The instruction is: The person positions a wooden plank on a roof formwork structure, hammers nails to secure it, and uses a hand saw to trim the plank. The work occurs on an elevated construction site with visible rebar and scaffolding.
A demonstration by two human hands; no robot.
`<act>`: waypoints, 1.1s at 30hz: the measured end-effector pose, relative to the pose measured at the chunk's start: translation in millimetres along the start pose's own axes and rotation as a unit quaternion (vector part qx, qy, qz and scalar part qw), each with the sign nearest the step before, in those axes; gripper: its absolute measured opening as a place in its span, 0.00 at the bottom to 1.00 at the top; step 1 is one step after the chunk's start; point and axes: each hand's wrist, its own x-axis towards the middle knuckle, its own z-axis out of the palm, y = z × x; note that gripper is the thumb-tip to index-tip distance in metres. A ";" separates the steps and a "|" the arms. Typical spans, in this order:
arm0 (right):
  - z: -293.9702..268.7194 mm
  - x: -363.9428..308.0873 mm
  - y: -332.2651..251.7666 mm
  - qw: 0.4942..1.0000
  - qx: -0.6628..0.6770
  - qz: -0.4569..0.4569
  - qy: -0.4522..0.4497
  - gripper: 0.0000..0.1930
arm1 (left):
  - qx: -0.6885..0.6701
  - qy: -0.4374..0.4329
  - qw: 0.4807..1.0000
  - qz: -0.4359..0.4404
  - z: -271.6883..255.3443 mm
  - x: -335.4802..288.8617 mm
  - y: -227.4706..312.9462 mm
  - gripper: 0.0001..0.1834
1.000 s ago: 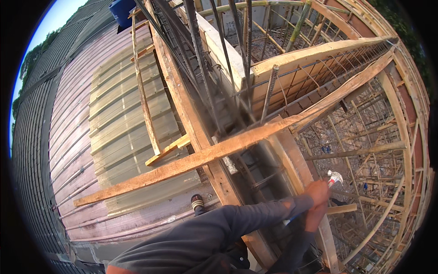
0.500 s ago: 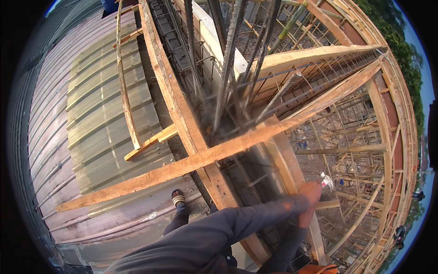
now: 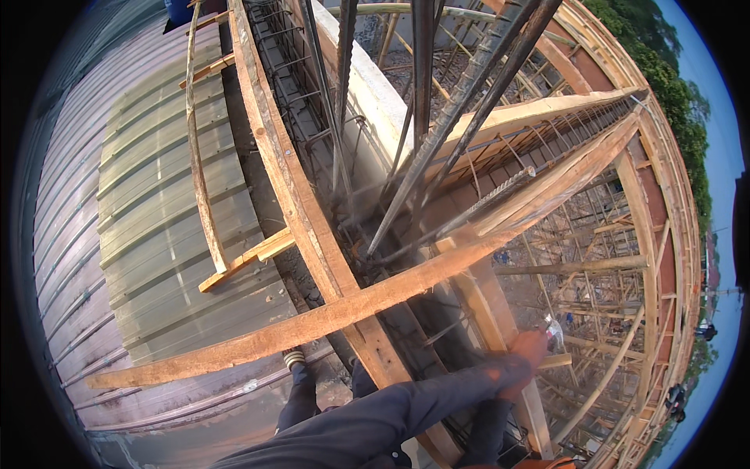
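My left arm reaches across to the right over my right forearm. My left hand [image 3: 512, 367] overlaps my right hand [image 3: 533, 350], and its blurred fingers are hard to separate from it. The silver head of a hammer [image 3: 554, 331] shows just past the knuckles. My right hand appears closed around it, its handle hidden. Both hands are above the edge of a timber formwork board [image 3: 533, 410]. A short wood offcut [image 3: 555, 360] sticks out beside them. A long rough plank [image 3: 312, 322] lies across the formwork in front of my arms.
Tall steel rebars [image 3: 422, 94] rise ahead from the column opening. A reinforced beam trough [image 3: 547, 144] runs to the far right. Wooden scaffolding poles [image 3: 578, 266] stand over a drop on the right. Corrugated metal roofing [image 3: 180, 234] spreads to the left, beside a long formwork timber [image 3: 281, 172].
My view has shifted, so the plank and rebars sit differently in it. My hands and the hammer stay together at the board's edge, with the hands slightly lower in the picture.
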 end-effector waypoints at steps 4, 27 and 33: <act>3.8 -0.5 0.5 1.000 -0.003 -0.004 0.026 0.23 | -0.021 0.090 0.996 0.021 -1.0 -12.0 5.8 0.12; -7.6 10.1 -40.2 0.985 -0.099 -0.111 0.088 0.23 | 0.124 -0.113 0.985 0.047 -2.1 17.0 -19.1 0.17; -27.5 24.3 -56.9 0.989 -0.101 -0.051 -0.092 0.21 | 0.108 -0.142 0.983 0.033 -15.7 26.9 -26.8 0.17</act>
